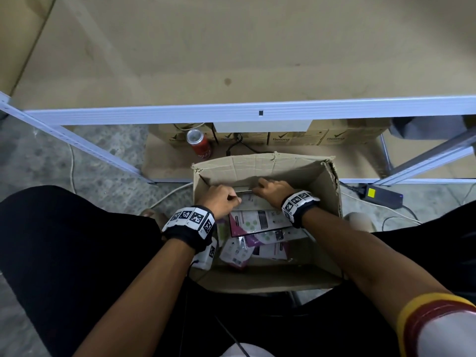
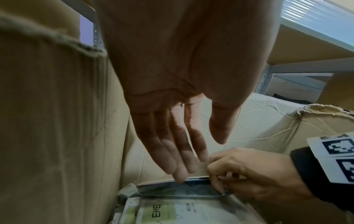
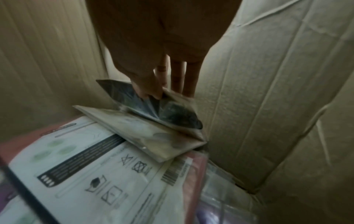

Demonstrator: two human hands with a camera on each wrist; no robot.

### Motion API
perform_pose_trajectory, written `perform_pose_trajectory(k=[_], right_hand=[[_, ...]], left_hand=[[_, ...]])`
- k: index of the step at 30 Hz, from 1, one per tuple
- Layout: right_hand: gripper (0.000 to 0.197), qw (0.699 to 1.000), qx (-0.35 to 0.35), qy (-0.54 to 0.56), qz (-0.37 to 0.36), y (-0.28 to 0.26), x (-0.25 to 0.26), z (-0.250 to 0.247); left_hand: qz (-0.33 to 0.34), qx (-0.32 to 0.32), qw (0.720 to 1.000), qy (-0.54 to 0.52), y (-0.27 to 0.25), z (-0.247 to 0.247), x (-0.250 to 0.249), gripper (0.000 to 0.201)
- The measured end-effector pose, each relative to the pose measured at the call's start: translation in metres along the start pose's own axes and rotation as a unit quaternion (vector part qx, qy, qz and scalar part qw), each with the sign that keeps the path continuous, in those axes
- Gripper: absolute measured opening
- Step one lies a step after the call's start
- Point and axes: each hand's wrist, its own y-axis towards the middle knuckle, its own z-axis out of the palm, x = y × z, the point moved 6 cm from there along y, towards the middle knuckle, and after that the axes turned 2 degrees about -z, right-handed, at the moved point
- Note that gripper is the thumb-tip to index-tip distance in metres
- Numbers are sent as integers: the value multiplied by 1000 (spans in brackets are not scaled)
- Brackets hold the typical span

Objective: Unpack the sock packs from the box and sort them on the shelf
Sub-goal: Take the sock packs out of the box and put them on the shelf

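Observation:
An open cardboard box (image 1: pixel 332 191) stands on the floor between my legs, with several white, pink and purple sock packs (image 1: pixel 260 222) lying loose inside. Both hands are down at its far wall. My right hand (image 1: pixel 273 190) pinches the top edge of an upright sock pack (image 3: pixel 153 121) between thumb and fingers (image 3: pixel 145 91). My left hand (image 2: pixel 199 157) reaches down with straight fingers, and their tips touch that same pack's dark upper edge (image 2: pixel 182 191). Above the box, the shelf board (image 1: pixel 231 60) is bare brown behind its white front rail (image 1: pixel 257 113).
Under the shelf stand a red can (image 1: pixel 199 144) and Rexona cartons (image 1: pixel 296 137). A black power adapter (image 1: pixel 381 194) and cables lie on the floor to the right. A white shelf upright (image 1: pixel 77 148) slants at the left. My knees flank the box.

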Motion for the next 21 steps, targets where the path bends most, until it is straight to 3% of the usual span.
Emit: perform_pose_trajectory(k=[5,9,14,21], right_hand=[[33,999,-32,1,28,3,-1,-7],[45,1000,21,4,15,1,8,7],[34,999,-6,-16,27,-1,13,3],[20,999,-17,29,18,-6,-14,-35]], left_hand=[[1,23,1000,9,-1,5,1,29],[8,37,999,10,-2,12,-1,30],[8,52,998,30,0,17,-4,31],[12,127,987,94,18,77,-23,22]])
